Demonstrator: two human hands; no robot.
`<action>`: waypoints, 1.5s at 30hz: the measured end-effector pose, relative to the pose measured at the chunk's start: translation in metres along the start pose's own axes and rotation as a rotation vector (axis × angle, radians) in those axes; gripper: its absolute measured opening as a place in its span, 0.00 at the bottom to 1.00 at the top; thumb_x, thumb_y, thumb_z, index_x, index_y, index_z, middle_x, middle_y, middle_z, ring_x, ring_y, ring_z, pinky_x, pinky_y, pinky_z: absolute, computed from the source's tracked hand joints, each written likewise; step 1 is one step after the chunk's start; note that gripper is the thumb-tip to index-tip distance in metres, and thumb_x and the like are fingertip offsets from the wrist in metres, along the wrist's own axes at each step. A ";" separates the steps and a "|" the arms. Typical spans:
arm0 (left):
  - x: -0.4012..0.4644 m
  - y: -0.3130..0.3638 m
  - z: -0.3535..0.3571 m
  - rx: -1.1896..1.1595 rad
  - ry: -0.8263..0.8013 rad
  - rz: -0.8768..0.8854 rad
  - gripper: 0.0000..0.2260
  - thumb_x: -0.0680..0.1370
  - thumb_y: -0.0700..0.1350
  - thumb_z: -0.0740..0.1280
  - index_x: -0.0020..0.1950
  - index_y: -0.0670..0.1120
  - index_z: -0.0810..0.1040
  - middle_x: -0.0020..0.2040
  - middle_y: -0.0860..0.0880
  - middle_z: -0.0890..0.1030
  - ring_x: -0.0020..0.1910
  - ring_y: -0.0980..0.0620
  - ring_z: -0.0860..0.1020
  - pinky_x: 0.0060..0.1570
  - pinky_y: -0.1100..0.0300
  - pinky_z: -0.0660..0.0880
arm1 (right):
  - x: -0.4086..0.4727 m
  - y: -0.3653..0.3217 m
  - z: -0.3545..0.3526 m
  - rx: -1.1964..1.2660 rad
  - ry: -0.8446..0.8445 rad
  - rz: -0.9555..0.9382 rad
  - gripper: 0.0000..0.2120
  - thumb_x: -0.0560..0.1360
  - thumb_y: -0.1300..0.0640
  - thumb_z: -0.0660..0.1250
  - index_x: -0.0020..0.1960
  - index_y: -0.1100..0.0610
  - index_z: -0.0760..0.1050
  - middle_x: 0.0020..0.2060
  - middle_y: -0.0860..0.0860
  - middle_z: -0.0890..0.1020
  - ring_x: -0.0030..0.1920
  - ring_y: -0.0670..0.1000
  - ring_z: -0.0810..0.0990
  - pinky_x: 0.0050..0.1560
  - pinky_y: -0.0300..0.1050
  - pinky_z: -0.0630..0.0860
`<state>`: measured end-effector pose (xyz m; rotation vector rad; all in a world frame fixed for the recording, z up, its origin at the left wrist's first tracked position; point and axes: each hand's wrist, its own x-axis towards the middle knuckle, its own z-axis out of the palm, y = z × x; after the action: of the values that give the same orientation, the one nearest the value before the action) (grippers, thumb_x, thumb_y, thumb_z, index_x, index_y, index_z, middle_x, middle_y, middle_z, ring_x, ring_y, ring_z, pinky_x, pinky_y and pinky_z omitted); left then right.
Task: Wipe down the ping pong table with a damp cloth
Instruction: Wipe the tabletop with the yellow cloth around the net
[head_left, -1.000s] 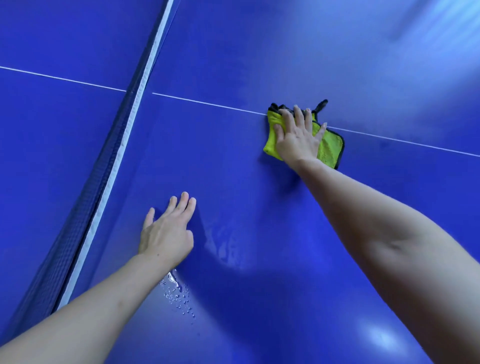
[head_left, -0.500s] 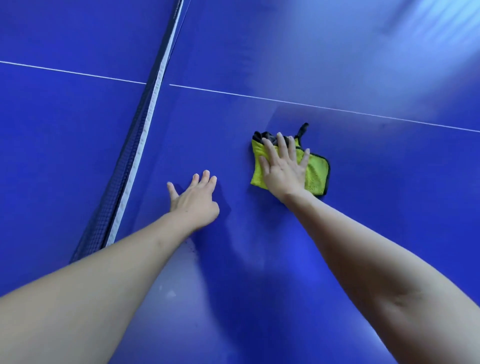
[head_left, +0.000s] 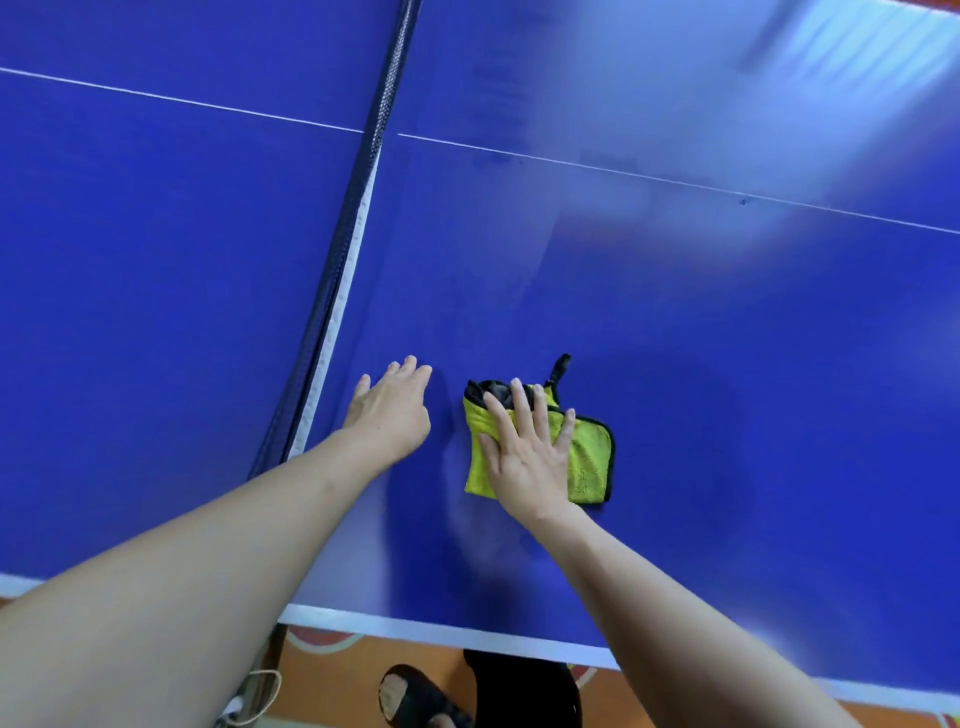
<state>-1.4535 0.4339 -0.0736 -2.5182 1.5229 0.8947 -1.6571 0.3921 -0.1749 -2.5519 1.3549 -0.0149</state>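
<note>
Cloth (head_left: 587, 457) dragged down toward frame center-bottom, right hand (head_left: 524, 457) flat, fingers spread, pressing it. Left hand (head_left: 389, 410) open, flat on desk (head_left: 727, 364) beside net (head_left: 337, 270).

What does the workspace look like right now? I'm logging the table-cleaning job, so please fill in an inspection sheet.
Surface: blue ping pong table with white lines; faint wipe streaks and glare on the half right of the net.
Job's things: folded yellow cloth with black trim, flat on the table near the person's edge.
Clutter: nothing seen on the tabletop.
Hands: right hand presses flat on the cloth, fingers spread; left hand rests flat on the bare table between cloth and net.
Cables: a pale cord on the floor by the table leg.
Surroundings: orange patterned floor; a dark sandal below the table edge.
</note>
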 end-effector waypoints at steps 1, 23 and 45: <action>-0.004 -0.003 -0.001 -0.007 0.000 0.008 0.28 0.81 0.39 0.55 0.81 0.49 0.54 0.82 0.50 0.51 0.81 0.50 0.50 0.78 0.45 0.50 | 0.000 -0.001 -0.001 0.008 -0.014 0.020 0.24 0.85 0.38 0.51 0.80 0.40 0.62 0.84 0.49 0.59 0.85 0.56 0.52 0.78 0.75 0.47; 0.175 -0.013 -0.074 0.203 -0.042 -0.056 0.33 0.78 0.43 0.54 0.82 0.46 0.45 0.82 0.50 0.43 0.80 0.54 0.43 0.79 0.50 0.43 | 0.416 0.048 -0.067 0.050 -0.044 0.032 0.25 0.85 0.37 0.49 0.82 0.36 0.57 0.85 0.45 0.53 0.85 0.52 0.44 0.80 0.71 0.39; 0.148 -0.045 -0.077 0.367 -0.013 0.052 0.33 0.78 0.42 0.56 0.81 0.46 0.48 0.82 0.49 0.46 0.81 0.50 0.44 0.78 0.45 0.43 | 0.248 -0.021 -0.024 0.013 -0.009 -0.074 0.25 0.86 0.39 0.53 0.82 0.38 0.59 0.85 0.48 0.56 0.85 0.55 0.49 0.79 0.74 0.46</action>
<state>-1.3320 0.3136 -0.0955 -2.2173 1.5854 0.5702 -1.5026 0.1960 -0.1739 -2.5868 1.2520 -0.0253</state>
